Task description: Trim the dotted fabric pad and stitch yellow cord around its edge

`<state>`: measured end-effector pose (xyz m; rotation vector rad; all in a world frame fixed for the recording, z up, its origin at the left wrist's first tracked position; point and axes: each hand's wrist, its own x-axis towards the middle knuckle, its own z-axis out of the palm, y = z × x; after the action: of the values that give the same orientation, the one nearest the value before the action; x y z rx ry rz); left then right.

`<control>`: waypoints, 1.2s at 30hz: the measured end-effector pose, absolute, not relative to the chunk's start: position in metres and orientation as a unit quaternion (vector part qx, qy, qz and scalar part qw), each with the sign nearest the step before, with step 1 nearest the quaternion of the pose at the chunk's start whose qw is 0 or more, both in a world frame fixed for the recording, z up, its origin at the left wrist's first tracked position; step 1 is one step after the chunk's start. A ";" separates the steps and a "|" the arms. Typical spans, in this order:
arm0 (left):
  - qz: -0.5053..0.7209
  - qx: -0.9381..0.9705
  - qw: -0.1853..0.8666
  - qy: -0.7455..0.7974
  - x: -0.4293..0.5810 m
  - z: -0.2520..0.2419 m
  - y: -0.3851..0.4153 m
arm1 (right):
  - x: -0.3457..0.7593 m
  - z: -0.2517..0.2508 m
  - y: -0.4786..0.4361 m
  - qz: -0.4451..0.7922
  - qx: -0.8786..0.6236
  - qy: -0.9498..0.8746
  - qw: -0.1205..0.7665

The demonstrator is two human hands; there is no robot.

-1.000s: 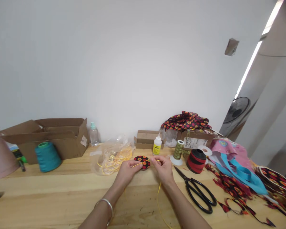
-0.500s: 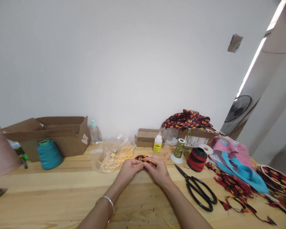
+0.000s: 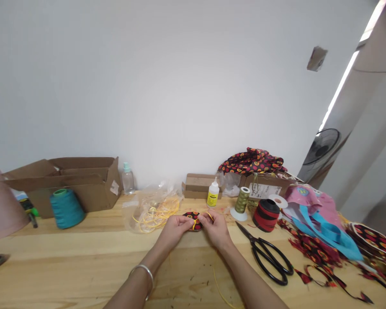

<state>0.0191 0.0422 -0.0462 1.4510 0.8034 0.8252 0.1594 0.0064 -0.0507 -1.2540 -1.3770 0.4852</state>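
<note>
Between my hands lies a small dark patterned fabric piece with red and yellow prints. My left hand pinches it at its left edge, thumb near a bit of yellow cord on its front. My right hand is closed on the yellow cord, which loops up beside its fingers, close to the fabric's right edge. A length of the cord hangs below my right wrist onto the table. Whether my right fingers also grip the fabric is hidden.
Black-handled scissors lie right of my right forearm. Ahead stand a glue bottle, a green thread spool and a red-black spool. A plastic bag of yellow cord, teal thread cone and cardboard box are leftward.
My fingers have moved slightly apart, so more of the patterned fabric shows. The yellow cord stretched between the hands now lies on the fabric, with a loop by my right fingers.
</note>
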 end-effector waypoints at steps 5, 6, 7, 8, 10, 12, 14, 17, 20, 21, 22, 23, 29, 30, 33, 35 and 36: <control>0.358 0.633 0.595 0.343 0.019 -0.046 0.041 | 0.159 -0.052 0.008 0.199 -0.538 -0.579 0.580; 0.358 0.628 0.599 0.345 0.019 -0.045 0.041 | 0.159 -0.051 0.007 0.198 -0.537 -0.581 0.579; 0.359 0.622 0.602 0.349 0.019 -0.045 0.041 | 0.159 -0.050 0.007 0.198 -0.535 -0.584 0.578; 0.361 0.617 0.603 0.354 0.019 -0.044 0.040 | 0.159 -0.050 0.006 0.198 -0.533 -0.587 0.576; 0.368 0.612 0.598 0.365 0.018 -0.043 0.040 | 0.159 -0.049 0.005 0.197 -0.529 -0.594 0.573; 0.372 0.613 0.590 0.370 0.018 -0.042 0.039 | 0.159 -0.049 0.005 0.194 -0.527 -0.602 0.567; 0.374 0.615 0.585 0.374 0.018 -0.041 0.038 | 0.159 -0.049 0.004 0.192 -0.526 -0.609 0.562; 0.375 0.615 0.580 0.380 0.019 -0.040 0.037 | 0.158 -0.048 0.003 0.195 -0.522 -0.614 0.559; 0.376 0.620 0.568 0.389 0.020 -0.040 0.037 | 0.158 -0.046 0.002 0.209 -0.509 -0.616 0.563; 0.376 0.623 0.564 0.391 0.020 -0.040 0.037 | 0.158 -0.046 0.002 0.219 -0.505 -0.610 0.569; 0.376 0.624 0.563 0.391 0.021 -0.040 0.038 | 0.158 -0.045 0.002 0.232 -0.502 -0.599 0.579; 0.375 0.625 0.563 0.389 0.021 -0.040 0.038 | 0.159 -0.045 0.002 0.244 -0.500 -0.585 0.590; 0.386 0.630 0.559 0.377 0.022 -0.043 0.036 | 0.158 -0.046 0.003 0.284 -0.499 -0.529 0.624; 0.389 0.632 0.556 0.374 0.022 -0.043 0.036 | 0.158 -0.046 0.003 0.290 -0.499 -0.525 0.626; 0.402 0.629 0.558 0.364 0.021 -0.045 0.036 | 0.158 -0.046 0.003 0.306 -0.495 -0.516 0.628; 0.411 0.608 0.577 0.358 0.022 -0.045 0.036 | 0.158 -0.046 0.003 0.316 -0.492 -0.512 0.629; 0.414 0.597 0.589 0.355 0.022 -0.044 0.036 | 0.158 -0.046 0.004 0.321 -0.491 -0.510 0.629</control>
<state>0.0221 0.0359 -0.0440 1.3893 0.8261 0.9652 0.1577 0.0035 -0.0459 -1.1236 -1.1691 0.7352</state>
